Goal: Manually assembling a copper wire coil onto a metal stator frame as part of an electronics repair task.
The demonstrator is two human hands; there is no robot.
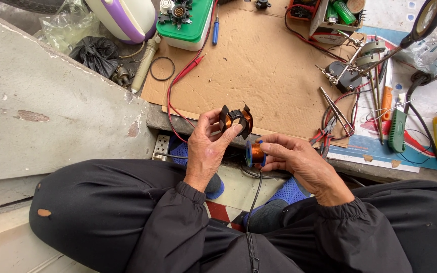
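My left hand [206, 146] holds up a small black coil former wound with copper wire [236, 120], thumb pressed on its front. Just below and to the right, my right hand [299, 162] grips a blue spool of copper wire [254, 153] between thumb and fingers. Both hands hover over my lap at the front edge of a brown cardboard sheet [259, 65]. The two pieces are close together, and I cannot tell whether a wire runs between them.
On the cardboard: red test leads [183, 76], a blue screwdriver [216, 30], a green-topped device [188, 23], a helping-hands stand [347, 71], tweezers [335, 108]. A magnifier lamp [426, 20] and green tool [396, 130] lie right. A concrete slab [51, 106] is left.
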